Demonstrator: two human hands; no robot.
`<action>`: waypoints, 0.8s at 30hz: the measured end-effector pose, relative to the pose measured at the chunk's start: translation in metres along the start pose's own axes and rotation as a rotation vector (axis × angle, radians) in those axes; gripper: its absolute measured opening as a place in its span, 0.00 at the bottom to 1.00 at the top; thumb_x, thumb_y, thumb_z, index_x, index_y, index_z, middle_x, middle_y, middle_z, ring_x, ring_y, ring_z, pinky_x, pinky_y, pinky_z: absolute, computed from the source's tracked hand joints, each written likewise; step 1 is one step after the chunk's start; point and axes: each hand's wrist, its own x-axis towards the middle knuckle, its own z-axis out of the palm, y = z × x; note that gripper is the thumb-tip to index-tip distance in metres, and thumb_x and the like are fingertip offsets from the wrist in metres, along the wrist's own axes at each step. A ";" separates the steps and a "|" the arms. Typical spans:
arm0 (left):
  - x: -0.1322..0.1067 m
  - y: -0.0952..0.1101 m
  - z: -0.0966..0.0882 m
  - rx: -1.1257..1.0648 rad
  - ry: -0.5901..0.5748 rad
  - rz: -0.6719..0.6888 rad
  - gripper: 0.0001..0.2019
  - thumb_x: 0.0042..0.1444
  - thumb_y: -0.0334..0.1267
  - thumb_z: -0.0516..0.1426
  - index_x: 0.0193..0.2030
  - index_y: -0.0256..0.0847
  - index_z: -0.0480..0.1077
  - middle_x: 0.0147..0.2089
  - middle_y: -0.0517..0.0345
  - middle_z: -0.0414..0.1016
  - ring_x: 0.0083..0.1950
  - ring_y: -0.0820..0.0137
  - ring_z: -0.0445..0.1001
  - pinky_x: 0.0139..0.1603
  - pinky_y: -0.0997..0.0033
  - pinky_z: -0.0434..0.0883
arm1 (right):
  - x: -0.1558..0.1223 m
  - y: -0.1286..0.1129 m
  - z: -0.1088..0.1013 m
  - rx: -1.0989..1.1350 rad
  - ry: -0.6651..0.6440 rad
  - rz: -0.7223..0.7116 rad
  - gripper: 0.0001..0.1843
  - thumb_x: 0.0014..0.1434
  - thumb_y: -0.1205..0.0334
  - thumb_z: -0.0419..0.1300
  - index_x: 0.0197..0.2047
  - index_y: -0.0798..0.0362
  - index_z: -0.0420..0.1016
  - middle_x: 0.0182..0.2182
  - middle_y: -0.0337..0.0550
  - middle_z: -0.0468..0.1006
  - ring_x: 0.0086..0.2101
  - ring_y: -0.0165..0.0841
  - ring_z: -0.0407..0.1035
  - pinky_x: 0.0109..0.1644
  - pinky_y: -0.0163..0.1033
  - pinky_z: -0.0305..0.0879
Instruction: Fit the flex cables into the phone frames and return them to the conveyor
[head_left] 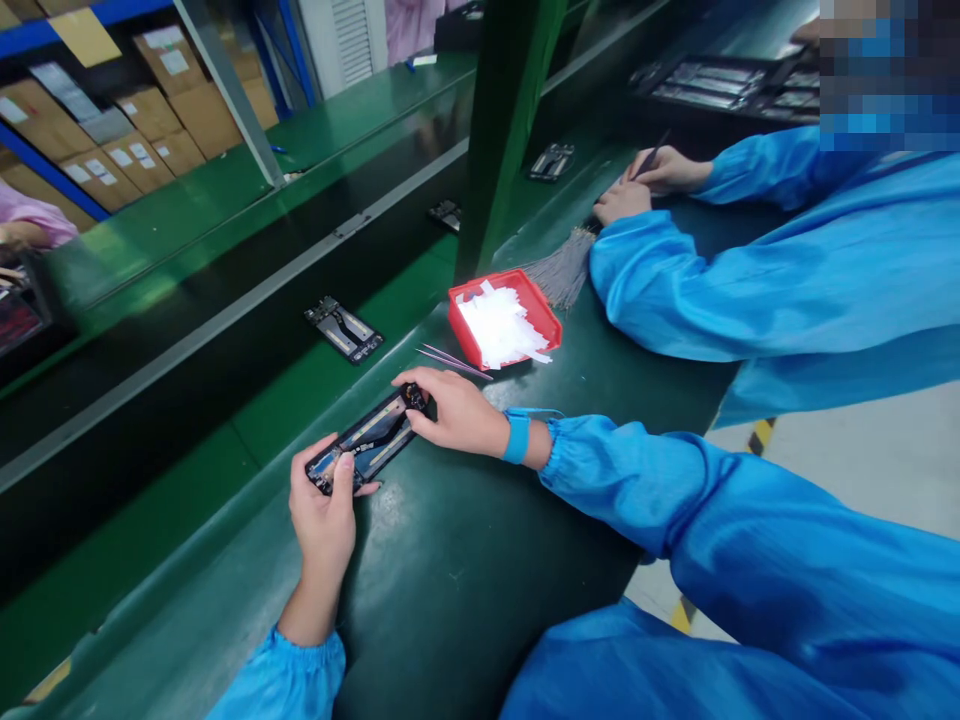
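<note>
A partly assembled phone (373, 437), its inner parts exposed, is held between both my hands, tilted over the green work surface. My left hand (328, 500) grips its lower left end, the thumb lying on the inner face. At the upper right end, my right hand (459, 412) closes on the phone with thumb and fingers. A blue strap circles my right wrist. Just beyond that hand lie thin tweezers (454, 361). Behind them stands a red bin (556, 330) full of white strips (501, 325).
Another phone chassis (344, 329) lies on the green belt (259, 420) ahead. A co-worker's hands (637, 187) work at the right, near a bundle of grey cables (566, 268). A green post (504, 140) rises beside the belt. Cardboard boxes (142, 165) fill a rack at the far left.
</note>
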 end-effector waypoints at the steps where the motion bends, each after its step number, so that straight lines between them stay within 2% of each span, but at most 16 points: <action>1: -0.001 0.001 0.000 -0.003 -0.001 0.010 0.24 0.58 0.53 0.65 0.54 0.39 0.71 0.45 0.53 0.78 0.28 0.68 0.82 0.25 0.68 0.83 | 0.000 0.001 0.001 0.021 0.003 0.001 0.22 0.59 0.68 0.60 0.57 0.53 0.71 0.51 0.48 0.78 0.49 0.41 0.74 0.54 0.47 0.71; 5: -0.006 -0.001 0.004 -0.052 -0.030 0.044 0.23 0.61 0.52 0.63 0.56 0.39 0.68 0.46 0.52 0.78 0.36 0.65 0.83 0.28 0.65 0.85 | -0.001 0.001 0.004 0.058 0.028 0.002 0.24 0.58 0.67 0.63 0.58 0.53 0.69 0.53 0.48 0.77 0.51 0.41 0.73 0.58 0.48 0.70; 10: -0.021 -0.005 0.010 -0.014 -0.066 0.120 0.21 0.64 0.47 0.61 0.58 0.40 0.66 0.53 0.48 0.76 0.42 0.63 0.84 0.36 0.63 0.86 | -0.003 -0.012 0.007 0.041 0.035 0.067 0.33 0.54 0.58 0.72 0.60 0.52 0.65 0.53 0.51 0.74 0.54 0.47 0.70 0.58 0.54 0.70; 13: -0.029 -0.008 0.012 0.045 -0.063 0.163 0.19 0.65 0.45 0.61 0.58 0.40 0.65 0.52 0.47 0.78 0.43 0.62 0.85 0.35 0.65 0.86 | -0.007 -0.024 0.012 0.065 0.056 0.083 0.37 0.52 0.55 0.76 0.59 0.51 0.63 0.52 0.51 0.71 0.55 0.47 0.68 0.59 0.56 0.69; 17: -0.034 -0.013 0.012 0.116 -0.059 0.223 0.18 0.66 0.42 0.60 0.59 0.39 0.64 0.50 0.46 0.80 0.40 0.64 0.85 0.35 0.66 0.85 | -0.013 -0.035 0.016 0.104 0.075 0.127 0.42 0.49 0.52 0.78 0.60 0.50 0.62 0.57 0.55 0.64 0.61 0.49 0.62 0.65 0.59 0.65; 21: -0.036 -0.014 0.013 0.180 -0.048 0.271 0.17 0.66 0.41 0.59 0.58 0.38 0.65 0.47 0.45 0.82 0.36 0.64 0.85 0.34 0.68 0.84 | -0.015 -0.039 0.016 0.129 0.063 0.148 0.42 0.50 0.52 0.79 0.59 0.50 0.62 0.62 0.59 0.59 0.67 0.51 0.55 0.68 0.62 0.61; 24: -0.036 -0.016 0.013 0.197 -0.035 0.289 0.16 0.65 0.40 0.60 0.57 0.38 0.66 0.47 0.45 0.82 0.34 0.65 0.85 0.34 0.68 0.84 | -0.015 -0.042 0.015 0.115 0.056 0.151 0.41 0.50 0.52 0.79 0.59 0.51 0.62 0.63 0.60 0.58 0.68 0.52 0.54 0.68 0.62 0.61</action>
